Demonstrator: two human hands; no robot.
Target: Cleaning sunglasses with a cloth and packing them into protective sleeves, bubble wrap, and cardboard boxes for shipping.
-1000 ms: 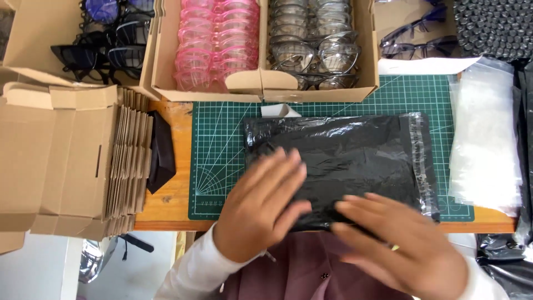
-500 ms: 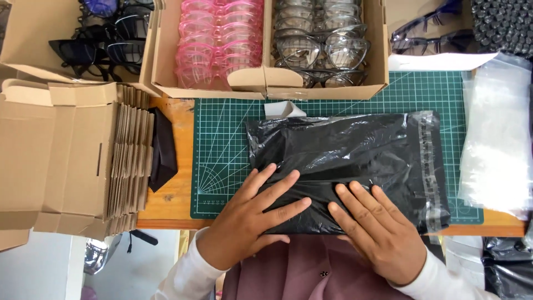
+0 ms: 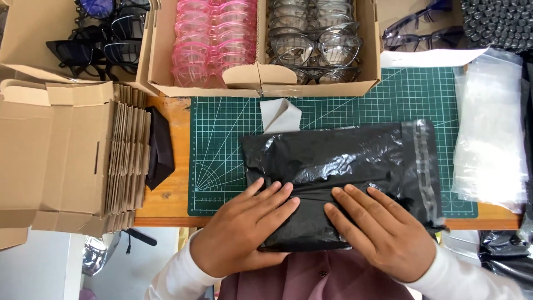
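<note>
A black plastic mailer bag (image 3: 344, 161) lies on the green cutting mat (image 3: 222, 144), bulging over something inside, its sealing strip at the right end. My left hand (image 3: 244, 228) rests flat on the bag's near left part, fingers spread. My right hand (image 3: 383, 230) presses flat on the near middle of the bag, beside the left. Neither hand grips anything. A small grey cloth (image 3: 280, 114) pokes out from under the bag's far edge.
A cardboard box (image 3: 261, 83) at the back holds pink glasses (image 3: 214, 39) and clear-grey glasses (image 3: 316, 44). Black glasses (image 3: 94, 39) lie in a box at far left. Flat cardboard boxes (image 3: 61, 155) stack at left. Clear plastic bags (image 3: 488, 139) lie at right.
Both hands drew back toward me along the bag and now lie flat side by side on its near edge. The bag sits flatter and more smoothed out.
</note>
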